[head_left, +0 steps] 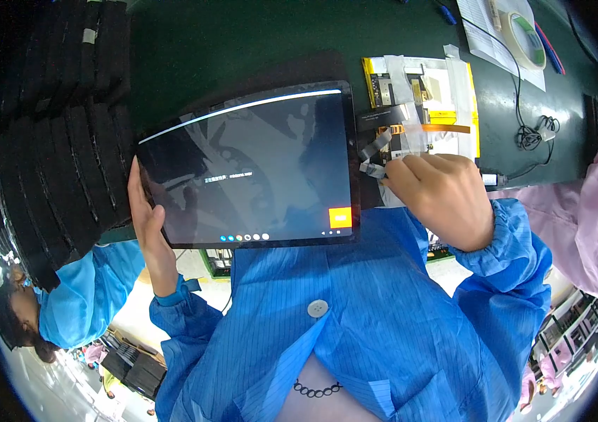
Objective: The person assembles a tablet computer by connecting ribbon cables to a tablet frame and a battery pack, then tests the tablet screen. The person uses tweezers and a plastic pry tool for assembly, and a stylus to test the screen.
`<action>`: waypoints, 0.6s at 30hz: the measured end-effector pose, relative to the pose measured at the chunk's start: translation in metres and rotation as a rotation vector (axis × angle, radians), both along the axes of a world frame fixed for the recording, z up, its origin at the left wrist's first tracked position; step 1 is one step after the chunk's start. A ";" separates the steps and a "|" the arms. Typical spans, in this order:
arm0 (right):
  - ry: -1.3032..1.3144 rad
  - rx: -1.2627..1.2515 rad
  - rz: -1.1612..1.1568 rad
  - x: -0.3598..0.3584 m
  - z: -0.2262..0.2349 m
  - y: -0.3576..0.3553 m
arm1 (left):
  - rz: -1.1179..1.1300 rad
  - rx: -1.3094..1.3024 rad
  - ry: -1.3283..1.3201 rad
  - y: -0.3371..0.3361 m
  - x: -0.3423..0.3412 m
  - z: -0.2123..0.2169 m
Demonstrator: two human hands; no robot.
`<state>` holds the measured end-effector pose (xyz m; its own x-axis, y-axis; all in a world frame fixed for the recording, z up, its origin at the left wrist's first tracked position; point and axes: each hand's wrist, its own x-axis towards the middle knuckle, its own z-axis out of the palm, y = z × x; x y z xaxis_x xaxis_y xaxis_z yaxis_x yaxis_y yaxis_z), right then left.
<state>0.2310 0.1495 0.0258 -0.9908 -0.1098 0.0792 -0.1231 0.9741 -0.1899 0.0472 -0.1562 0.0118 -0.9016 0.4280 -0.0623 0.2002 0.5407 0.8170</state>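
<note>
Person in a blue smock stands at a green bench (242,49), a tablet screen (246,165) held up between bench and chest. The screen is lit, dark, with a small line of pale text at centre, a row of icons along the lower edge and an orange square at the lower right corner.

Left hand (148,225) grips the screen's left edge, palm against the side, thumb along the front bezel; the fingers wrap behind and are out of sight.

Right hand (443,197) sits just off the screen's right edge, knuckles up, fingers curled in a pinch on the grey flat cables (376,151) that run out from that edge. Whether the fingertips actually clamp the cable end or only press on it I cannot tell; the hand covers the spot.

The cables lead to a circuit board (418,98) lying on the bench, with yellow edging, white tape strips and an orange flex strip on it.

Stacks of black trays (67,126) fill the left of the bench. Far right corner: a tape roll (527,39) on papers, and a black wire (524,126) looping across the green surface.

Another person in blue at lower left, and a pink sleeve (594,211) at right.
</note>
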 end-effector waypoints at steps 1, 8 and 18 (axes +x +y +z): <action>-0.014 -0.009 0.004 0.001 0.000 -0.001 | -0.005 -0.004 0.006 0.000 0.000 -0.001; -0.024 -0.015 -0.015 0.002 -0.003 0.000 | 0.002 -0.013 0.007 0.005 0.003 0.001; -0.034 -0.048 0.031 0.000 -0.002 0.006 | -0.055 0.042 0.002 0.003 -0.003 -0.001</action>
